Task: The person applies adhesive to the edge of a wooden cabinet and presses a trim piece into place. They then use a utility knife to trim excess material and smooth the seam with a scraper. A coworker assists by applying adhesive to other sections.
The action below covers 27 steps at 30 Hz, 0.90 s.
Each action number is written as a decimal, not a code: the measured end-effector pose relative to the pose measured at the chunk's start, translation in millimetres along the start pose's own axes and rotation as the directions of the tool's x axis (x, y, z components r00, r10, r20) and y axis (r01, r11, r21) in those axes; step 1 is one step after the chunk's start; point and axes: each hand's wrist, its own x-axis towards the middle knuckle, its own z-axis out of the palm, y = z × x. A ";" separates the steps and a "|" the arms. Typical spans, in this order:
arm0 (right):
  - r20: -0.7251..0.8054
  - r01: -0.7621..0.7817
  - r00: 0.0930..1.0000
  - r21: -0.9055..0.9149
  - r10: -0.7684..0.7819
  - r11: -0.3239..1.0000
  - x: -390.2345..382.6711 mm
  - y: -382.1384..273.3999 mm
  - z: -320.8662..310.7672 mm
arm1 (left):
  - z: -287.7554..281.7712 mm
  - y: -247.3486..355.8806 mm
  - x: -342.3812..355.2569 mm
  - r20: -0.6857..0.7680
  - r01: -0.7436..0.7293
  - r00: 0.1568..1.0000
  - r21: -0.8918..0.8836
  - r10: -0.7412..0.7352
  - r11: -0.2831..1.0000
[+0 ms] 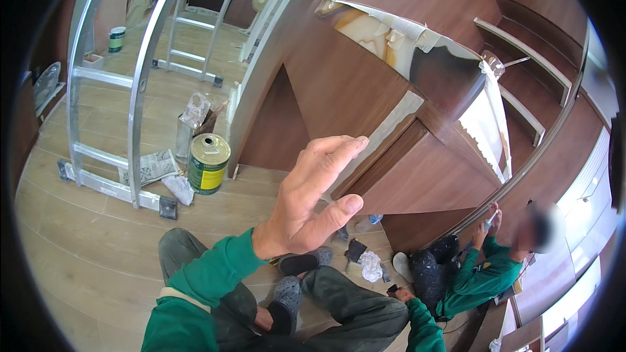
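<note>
One brown wood-panelled unit (427, 176) stands at centre, just beyond the person's left hand (316, 195), and bears one pale strip (403, 117) along its front. Two hands of the person are visible. The left is raised, its four fingers close together and its thumb standing apart (whether the fingertips touch the unit cannot be told). The right hand (403, 294), lower and nearer, has bent fingers at one small dark item; whether it pinches this is unclear. Around these: one curved, glossy dark top (447, 73) edged with torn masking paper (420, 38); two round green cans, one near (208, 166) and one far (117, 39); one aluminium ladder (104, 79) at left; one crumpled white wad (371, 266) on the floor (98, 254); and one seated co-worker (479, 280) at right. The left hand and wrist block part of the unit's near left edge. The strip's long axis slants from near left to far right, its upper end pointing toward the dark top.
</note>
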 end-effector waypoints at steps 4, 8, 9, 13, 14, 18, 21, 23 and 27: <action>0.079 -0.158 0.985 0.061 0.153 0.986 12.2 -15.5 -5.7 | 1.4 -1.9 5.7 0.066 0.001 0.998 0.015 -0.002 1.000; 0.096 -0.131 0.987 0.061 0.125 0.989 -2.2 19.5 12.6 | 1.8 -3.0 11.9 0.085 -0.032 0.996 -0.034 0.035 0.999; 0.111 -0.174 0.981 0.131 0.160 0.976 -1.7 23.9 18.7 | 2.5 -2.4 13.1 0.087 -0.020 0.996 -0.025 0.022 0.999; 0.024 -0.202 0.979 0.279 0.203 0.939 -4.2 21.2 25.3 | 3.7 -4.0 14.1 0.079 -0.016 0.997 -0.027 0.018 1.000; 0.022 -0.202 0.978 0.338 0.207 0.919 6.8 -2.9 15.1 | 2.9 -5.1 13.5 0.088 -0.016 0.996 -0.005 0.016 1.000; -0.006 -0.172 0.980 0.482 0.199 0.859 -3.1 -13.7 13.4 | 3.8 -4.4 16.1 0.100 -0.015 0.995 0.048 0.010 0.999; -0.111 -0.046 0.985 0.565 0.131 0.824 -5.4 8.3 30.7 | 2.9 -0.3 20.2 0.115 -0.007 0.993 0.097 -0.004 0.995; -0.124 -0.093 0.975 0.529 0.186 0.843 -14.0 33.1 44.7 | 1.9 0.4 21.7 0.108 -0.013 0.994 0.094 0.003 0.995; -0.110 -0.169 0.965 0.431 0.238 0.886 1.0 8.0 37.6 | 2.3 7.6 23.1 0.139 0.031 0.989 0.153 -0.052 0.988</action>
